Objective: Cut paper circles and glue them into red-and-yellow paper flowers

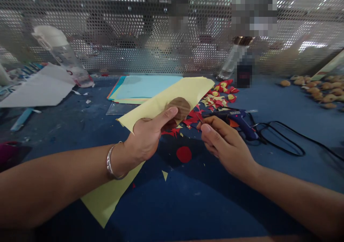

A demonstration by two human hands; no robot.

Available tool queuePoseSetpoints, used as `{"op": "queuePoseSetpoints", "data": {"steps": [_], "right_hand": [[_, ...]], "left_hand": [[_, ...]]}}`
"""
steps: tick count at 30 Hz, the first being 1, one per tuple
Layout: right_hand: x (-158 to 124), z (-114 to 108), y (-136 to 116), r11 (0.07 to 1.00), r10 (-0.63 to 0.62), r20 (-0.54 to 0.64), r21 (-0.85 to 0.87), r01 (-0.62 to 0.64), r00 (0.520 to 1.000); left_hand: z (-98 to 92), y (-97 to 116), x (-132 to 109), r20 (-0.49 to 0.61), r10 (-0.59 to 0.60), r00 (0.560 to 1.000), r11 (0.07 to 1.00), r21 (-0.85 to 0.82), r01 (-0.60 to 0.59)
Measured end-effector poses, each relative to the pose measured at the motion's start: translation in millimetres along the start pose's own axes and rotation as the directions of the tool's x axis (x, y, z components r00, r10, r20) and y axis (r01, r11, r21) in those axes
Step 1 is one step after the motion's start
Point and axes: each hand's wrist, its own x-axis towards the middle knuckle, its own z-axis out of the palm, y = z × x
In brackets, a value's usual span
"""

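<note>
My left hand (147, 134) is closed on a sheet of pale yellow paper (185, 88), its thumb pressing a round brown disc (182, 105) flat against the sheet. The disc looks like wood. A curved notch shows in the paper's lower edge. My right hand (225, 141), to the right of the sheet, pinches a thin pointed tool (199, 118) whose kind I cannot make out. Under the hands lie a red paper circle (184, 154) and a yellow triangular scrap (165, 175). Another yellow paper piece (113, 195) lies below my left forearm.
Red and yellow scraps (215, 100) are heaped behind my right hand. Beside them lies a blue glue gun (245, 123) with a looping black cord (292, 152). Stacked coloured sheets (150, 86), a bottle (67, 59) and brown rounded pieces (328, 91) stand toward the perforated metal screen (134, 30).
</note>
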Motion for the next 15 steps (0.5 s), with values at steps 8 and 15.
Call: {"op": "queuePoseSetpoints", "data": {"steps": [8,15], "right_hand": [[0,8,-8,0.957,0.086,0.118,0.267,-0.115,0.989],[-1,10,-14,0.939,0.065,0.14,0.327,-0.108,0.988]], "left_hand": [[-3.2,-9,-3,0.033,-0.088,0.996,0.996,0.03,0.087],[-3.8,-11,-7,0.076,-0.145,0.987,0.986,0.096,0.137]]}}
